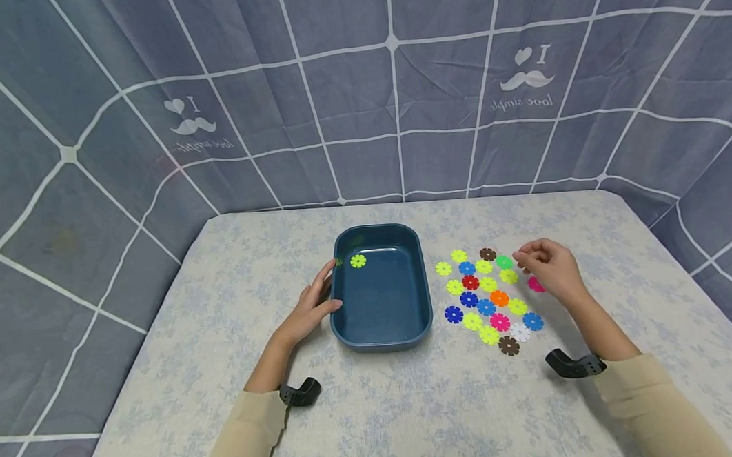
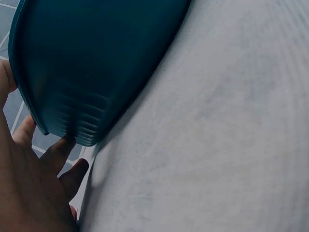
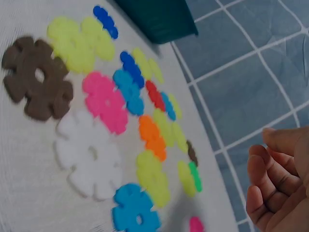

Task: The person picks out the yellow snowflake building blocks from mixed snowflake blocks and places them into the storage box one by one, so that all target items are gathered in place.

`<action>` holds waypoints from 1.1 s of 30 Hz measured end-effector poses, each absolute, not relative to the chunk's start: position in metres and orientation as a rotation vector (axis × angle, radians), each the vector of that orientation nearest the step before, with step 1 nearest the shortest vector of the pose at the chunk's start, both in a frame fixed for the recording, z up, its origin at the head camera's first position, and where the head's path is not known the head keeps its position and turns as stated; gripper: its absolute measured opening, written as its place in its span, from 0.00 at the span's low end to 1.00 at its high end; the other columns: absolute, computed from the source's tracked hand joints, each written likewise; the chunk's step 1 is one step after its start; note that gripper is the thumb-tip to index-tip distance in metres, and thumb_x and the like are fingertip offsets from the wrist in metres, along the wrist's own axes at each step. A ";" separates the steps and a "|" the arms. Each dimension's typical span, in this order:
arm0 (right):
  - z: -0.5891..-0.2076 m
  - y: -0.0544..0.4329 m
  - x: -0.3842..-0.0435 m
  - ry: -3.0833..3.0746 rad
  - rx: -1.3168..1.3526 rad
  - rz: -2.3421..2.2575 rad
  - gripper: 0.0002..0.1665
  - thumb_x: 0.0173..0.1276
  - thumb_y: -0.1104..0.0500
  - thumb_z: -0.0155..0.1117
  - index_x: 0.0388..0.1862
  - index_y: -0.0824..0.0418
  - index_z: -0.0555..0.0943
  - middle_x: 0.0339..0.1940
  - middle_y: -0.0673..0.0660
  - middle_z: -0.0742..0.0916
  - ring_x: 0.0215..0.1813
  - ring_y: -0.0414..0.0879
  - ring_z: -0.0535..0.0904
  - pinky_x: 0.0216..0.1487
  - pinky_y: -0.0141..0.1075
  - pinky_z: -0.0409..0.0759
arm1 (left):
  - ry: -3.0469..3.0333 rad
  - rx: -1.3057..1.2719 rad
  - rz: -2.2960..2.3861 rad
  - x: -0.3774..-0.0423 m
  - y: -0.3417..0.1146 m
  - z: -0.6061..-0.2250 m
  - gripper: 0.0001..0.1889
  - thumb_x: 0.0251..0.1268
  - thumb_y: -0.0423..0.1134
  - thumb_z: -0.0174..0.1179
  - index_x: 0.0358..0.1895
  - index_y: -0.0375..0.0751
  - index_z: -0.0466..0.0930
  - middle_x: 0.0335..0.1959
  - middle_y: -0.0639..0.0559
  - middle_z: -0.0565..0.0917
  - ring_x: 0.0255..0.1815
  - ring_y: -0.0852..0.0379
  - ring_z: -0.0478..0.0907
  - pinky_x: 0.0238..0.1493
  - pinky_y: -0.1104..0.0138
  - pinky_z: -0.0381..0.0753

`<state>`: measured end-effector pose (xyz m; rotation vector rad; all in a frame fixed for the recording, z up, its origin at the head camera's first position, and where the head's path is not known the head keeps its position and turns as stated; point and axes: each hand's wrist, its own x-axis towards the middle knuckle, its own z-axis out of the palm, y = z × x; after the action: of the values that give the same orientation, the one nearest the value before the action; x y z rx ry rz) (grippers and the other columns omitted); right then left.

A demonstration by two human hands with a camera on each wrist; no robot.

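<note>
A dark teal plastic basin (image 1: 381, 338) stands mid-table, with one yellow-green snowflake disc (image 1: 358, 261) inside. My left hand (image 1: 308, 311) rests against the basin's left side, thumb at the rim and fingers stretched along the outer wall. In the left wrist view, those spread fingers (image 2: 58, 154) touch the ribbed wall. To the basin's right lie several notched snowflake discs, among them an orange one (image 1: 499, 298), a white one (image 1: 520, 331) and a brown one (image 1: 509, 346). My right hand (image 1: 551, 270) hovers beside their far right edge, fingers loosely bent, and no disc shows between them.
Pale patterned cloth covers the table (image 1: 219, 277). A blue-grey curtain (image 1: 360, 118) with white grid lines hangs behind and around it. Under the right hand, a pink disc (image 1: 536, 284) lies close by. Black straps with camera mounts (image 1: 301, 393) sit on both wrists.
</note>
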<state>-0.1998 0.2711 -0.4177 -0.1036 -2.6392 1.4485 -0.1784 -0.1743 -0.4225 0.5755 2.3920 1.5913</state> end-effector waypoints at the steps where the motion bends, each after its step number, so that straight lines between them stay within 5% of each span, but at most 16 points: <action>1: -0.419 0.272 -0.200 -2.654 -0.111 1.441 0.22 0.69 0.46 0.63 0.43 0.65 0.77 0.32 0.63 0.86 0.33 0.49 0.81 0.22 0.39 0.78 | 2.394 0.573 1.592 -0.178 -0.174 -0.422 0.38 0.70 0.32 0.47 0.79 0.37 0.39 0.78 0.35 0.47 0.76 0.37 0.48 0.69 0.42 0.22; 5: -0.427 0.277 -0.202 -2.699 -0.175 1.438 0.22 0.70 0.47 0.62 0.45 0.67 0.77 0.31 0.59 0.86 0.29 0.42 0.79 0.22 0.36 0.77 | 2.398 0.568 1.592 -0.178 -0.175 -0.423 0.38 0.70 0.33 0.48 0.79 0.37 0.40 0.77 0.35 0.47 0.76 0.37 0.49 0.69 0.42 0.22; 11: -0.438 0.283 -0.204 -2.783 -0.132 1.399 0.25 0.72 0.48 0.59 0.48 0.72 0.75 0.27 0.59 0.82 0.24 0.45 0.75 0.24 0.34 0.75 | 2.394 0.576 1.588 -0.178 -0.175 -0.422 0.39 0.71 0.34 0.49 0.79 0.38 0.39 0.77 0.35 0.47 0.76 0.38 0.49 0.70 0.42 0.23; 24: -0.439 0.282 -0.214 -2.980 -0.086 1.165 0.21 0.66 0.53 0.68 0.41 0.71 0.76 0.26 0.55 0.80 0.25 0.47 0.74 0.27 0.37 0.73 | 2.383 0.544 1.594 -0.178 -0.174 -0.420 0.38 0.71 0.35 0.49 0.79 0.40 0.39 0.77 0.35 0.48 0.76 0.38 0.49 0.70 0.44 0.23; 33: -0.438 0.278 -0.215 -3.069 -0.130 1.079 0.28 0.59 0.47 0.74 0.39 0.72 0.79 0.26 0.57 0.80 0.28 0.49 0.75 0.28 0.37 0.73 | 2.372 0.548 1.603 -0.177 -0.174 -0.421 0.39 0.71 0.35 0.49 0.79 0.39 0.39 0.77 0.36 0.48 0.76 0.38 0.49 0.70 0.43 0.22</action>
<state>-0.2152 0.2775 -0.4382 -0.1297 -3.0691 1.0795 -0.1769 -0.1743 -0.4207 0.5475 2.3721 1.6029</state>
